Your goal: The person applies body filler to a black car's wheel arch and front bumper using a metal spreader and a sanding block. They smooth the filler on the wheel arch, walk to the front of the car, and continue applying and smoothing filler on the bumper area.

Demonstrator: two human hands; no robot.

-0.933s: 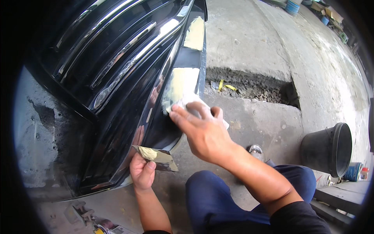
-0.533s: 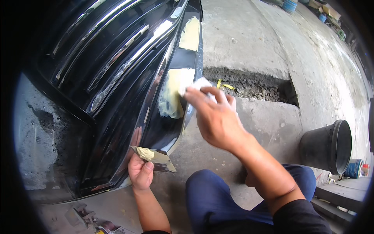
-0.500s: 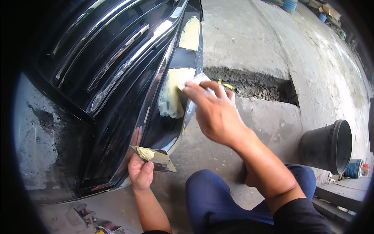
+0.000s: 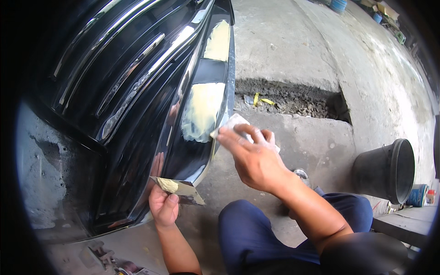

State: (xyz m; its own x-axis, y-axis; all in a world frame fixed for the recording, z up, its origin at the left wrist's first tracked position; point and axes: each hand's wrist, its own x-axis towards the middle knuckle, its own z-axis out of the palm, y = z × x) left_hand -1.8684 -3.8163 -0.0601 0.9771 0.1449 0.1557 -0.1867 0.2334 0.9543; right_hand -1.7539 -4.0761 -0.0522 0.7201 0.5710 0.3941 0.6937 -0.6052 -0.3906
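At far L, a worn grey patch (image 4: 39, 160) is shown on the black bumper (image 4: 137, 151), which is crossed by chrome strips (image 4: 110, 123). Nr the bumper's lower edge, a flat plate (image 4: 187, 189) is pinched btwn thumb & fingers of the L hand (image 4: 164, 208); a blob of putty (image 4: 167, 184) is carried on its L end. Up the bumper's R side, 2 pale-yellow patches are seen: upper patch (image 4: 217, 40) & lower patch (image 4: 201, 110), the latter smeared thin at its bottom. Just R of the lower patch, a white spreader (image 4: 234, 123) is gripped in the R hand (image 4: 256, 160), fingers bent over it; contact w/ bumper can't be told. Beyond, a rubble-filled pit (image 4: 302, 105) is cut in the concrete floor (image 4: 293, 50), w/ yellow strips (image 4: 266, 101) inside. At far R, a black bucket (image 4: 373, 172) is tipped toward the R, w/ a blue can (image 4: 415, 196) placed just beside.
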